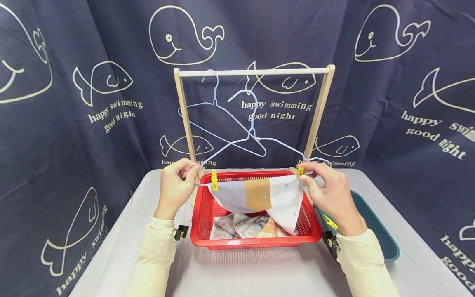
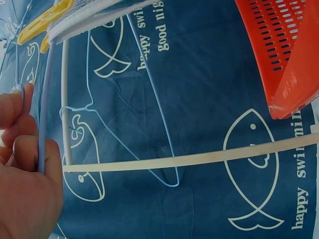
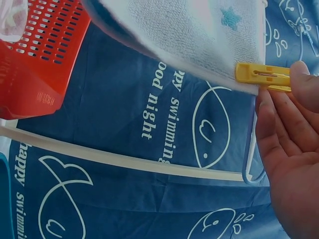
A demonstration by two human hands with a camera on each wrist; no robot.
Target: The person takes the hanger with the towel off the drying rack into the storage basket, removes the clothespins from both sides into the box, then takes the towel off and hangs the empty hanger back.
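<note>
A light-blue wire hanger is held up over the red basket. My left hand grips its left corner, the wire running through the curled fingers in the left wrist view. Over its lower bar hangs a small white, grey and tan towel with blue stars. One yellow clothespin clamps the towel's left end to the bar. My right hand pinches another yellow clothespin between thumb and fingers at the towel's right end. In the right wrist view, this clothespin's jaws are on the towel's edge.
The red basket holds folded patterned cloths. Behind it stands a wooden rack with a white rod, where another blue hanger hangs. At right, partly behind my right forearm, lies a teal tray with a yellow clothespin near it.
</note>
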